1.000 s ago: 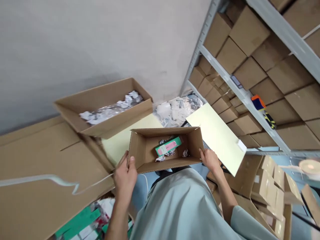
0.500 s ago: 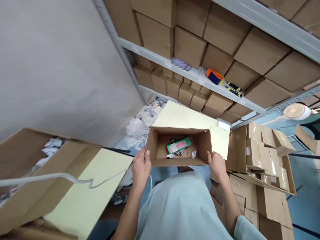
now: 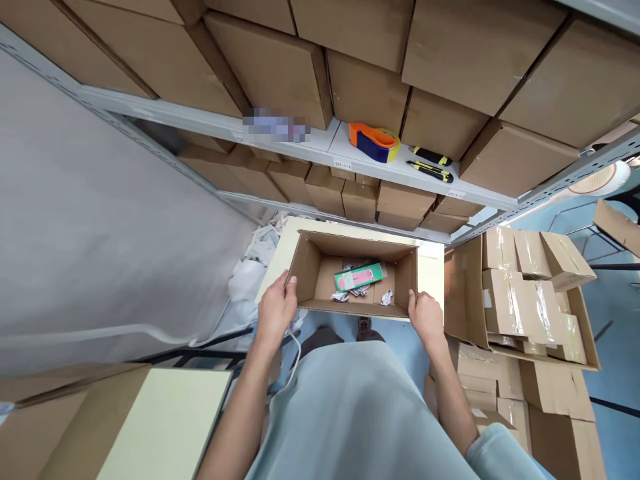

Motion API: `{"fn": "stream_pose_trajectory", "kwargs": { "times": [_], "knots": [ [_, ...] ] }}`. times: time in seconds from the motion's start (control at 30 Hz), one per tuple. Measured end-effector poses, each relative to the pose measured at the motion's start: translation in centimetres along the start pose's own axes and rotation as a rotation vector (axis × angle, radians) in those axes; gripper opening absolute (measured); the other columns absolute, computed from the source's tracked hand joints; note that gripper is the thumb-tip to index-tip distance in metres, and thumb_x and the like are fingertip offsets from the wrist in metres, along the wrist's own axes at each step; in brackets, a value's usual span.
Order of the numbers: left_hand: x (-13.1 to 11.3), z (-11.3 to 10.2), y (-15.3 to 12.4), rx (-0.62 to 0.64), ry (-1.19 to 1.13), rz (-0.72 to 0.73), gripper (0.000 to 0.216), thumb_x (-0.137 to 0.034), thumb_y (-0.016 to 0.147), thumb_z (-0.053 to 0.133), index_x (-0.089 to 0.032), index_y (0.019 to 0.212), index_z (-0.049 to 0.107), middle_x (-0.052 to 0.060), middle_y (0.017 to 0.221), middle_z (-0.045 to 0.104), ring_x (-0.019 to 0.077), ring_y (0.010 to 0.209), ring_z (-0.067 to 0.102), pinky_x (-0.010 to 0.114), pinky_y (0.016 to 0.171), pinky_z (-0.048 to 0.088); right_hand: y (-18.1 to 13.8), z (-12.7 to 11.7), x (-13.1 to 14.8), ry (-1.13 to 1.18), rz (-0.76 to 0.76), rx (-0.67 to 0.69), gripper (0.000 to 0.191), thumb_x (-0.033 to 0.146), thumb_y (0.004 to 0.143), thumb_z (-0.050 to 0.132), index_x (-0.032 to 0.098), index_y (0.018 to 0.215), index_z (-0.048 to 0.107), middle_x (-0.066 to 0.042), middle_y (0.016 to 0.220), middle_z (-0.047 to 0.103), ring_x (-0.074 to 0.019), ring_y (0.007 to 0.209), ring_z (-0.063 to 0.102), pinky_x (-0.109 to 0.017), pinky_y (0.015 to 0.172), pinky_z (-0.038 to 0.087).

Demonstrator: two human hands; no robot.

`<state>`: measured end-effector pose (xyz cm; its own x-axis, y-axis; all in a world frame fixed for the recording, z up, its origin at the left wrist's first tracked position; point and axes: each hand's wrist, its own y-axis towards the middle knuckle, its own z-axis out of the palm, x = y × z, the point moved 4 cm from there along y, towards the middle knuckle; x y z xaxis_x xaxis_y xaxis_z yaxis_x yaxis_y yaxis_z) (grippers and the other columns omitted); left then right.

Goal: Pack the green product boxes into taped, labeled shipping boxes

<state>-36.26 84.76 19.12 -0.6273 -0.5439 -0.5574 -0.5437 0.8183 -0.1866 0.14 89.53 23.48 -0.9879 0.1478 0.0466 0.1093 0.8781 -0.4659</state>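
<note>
I hold an open brown cardboard box in front of my chest. My left hand grips its left end, fingers curled over the wall. At the right end, my right hand clasps the near corner. Inside lie a green and pink packet and a few scraps of crumpled white paper. The box hangs above a pale yellow board.
A grey metal shelf ahead is packed with brown cartons; an orange and blue tape dispenser and two yellow-black cutters lie on it. An open carton of taped boxes stands right. White paper waste lies left.
I have turned right with the box in both hands: the wall and the large carton of paper scraps slid out to the left, and the shelf now fills the view ahead.
</note>
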Motion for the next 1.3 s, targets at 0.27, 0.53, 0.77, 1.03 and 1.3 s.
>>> {"fn": "stream_pose_trajectory", "kwargs": {
  "times": [0.27, 0.53, 0.77, 1.03, 1.3],
  "knots": [
    [-0.1, -0.8, 5.6, 0.064, 0.044, 0.001, 0.053, -0.04, 0.11, 0.04, -0.016, 0.144, 0.073, 0.019, 0.133, 0.081, 0.0394, 0.127, 0.075, 0.051, 0.109, 0.059, 2.3, -1.2, 3.9, 0.032, 0.063, -0.044, 0.053, 0.035, 0.121, 0.033, 0.011, 0.114, 0.08, -0.023, 0.118, 0.081, -0.0316, 0.108, 0.081, -0.034, 0.086, 0.054],
    [-1.3, -1.3, 7.6, 0.17, 0.057, 0.109, 0.056, -0.035, 0.113, 0.038, -0.018, 0.16, 0.061, 0.018, 0.146, 0.075, 0.037, 0.133, 0.074, 0.05, 0.113, 0.057, 1.4, -0.7, 4.8, 0.021, 0.184, -0.074, 0.051, 0.036, 0.122, 0.033, 0.011, 0.115, 0.076, -0.022, 0.119, 0.082, -0.0304, 0.11, 0.082, -0.033, 0.086, 0.053],
    [-1.8, -2.1, 7.8, 0.283, 0.105, 0.195, 0.059, -0.032, 0.112, 0.035, -0.016, 0.166, 0.052, 0.021, 0.148, 0.073, 0.0371, 0.124, 0.077, 0.047, 0.101, 0.06, 1.3, -1.2, 5.3, 0.016, 0.293, -0.068, 0.053, 0.041, 0.123, 0.033, 0.011, 0.115, 0.075, -0.023, 0.118, 0.083, -0.0313, 0.112, 0.082, -0.032, 0.084, 0.052],
    [-1.5, -2.4, 7.4, 0.384, 0.268, 0.323, 0.07, -0.041, 0.11, 0.04, -0.014, 0.174, 0.038, 0.022, 0.131, 0.075, 0.0359, 0.105, 0.078, 0.042, 0.086, 0.06, 0.3, -0.3, 4.8, 0.041, 0.353, -0.129, 0.055, 0.045, 0.122, 0.033, 0.014, 0.109, 0.075, -0.021, 0.115, 0.084, -0.029, 0.108, 0.082, -0.029, 0.08, 0.051],
    [-1.3, -2.2, 7.2, 0.404, 0.29, 0.454, 0.068, -0.023, 0.106, 0.042, -0.011, 0.172, 0.04, 0.021, 0.127, 0.072, 0.0338, 0.105, 0.078, 0.04, 0.088, 0.061, -0.8, -0.5, 5.6, -0.006, 0.354, -0.132, 0.052, 0.044, 0.123, 0.036, 0.013, 0.112, 0.077, -0.019, 0.111, 0.084, -0.028, 0.107, 0.082, -0.028, 0.082, 0.051]
  ]
}}
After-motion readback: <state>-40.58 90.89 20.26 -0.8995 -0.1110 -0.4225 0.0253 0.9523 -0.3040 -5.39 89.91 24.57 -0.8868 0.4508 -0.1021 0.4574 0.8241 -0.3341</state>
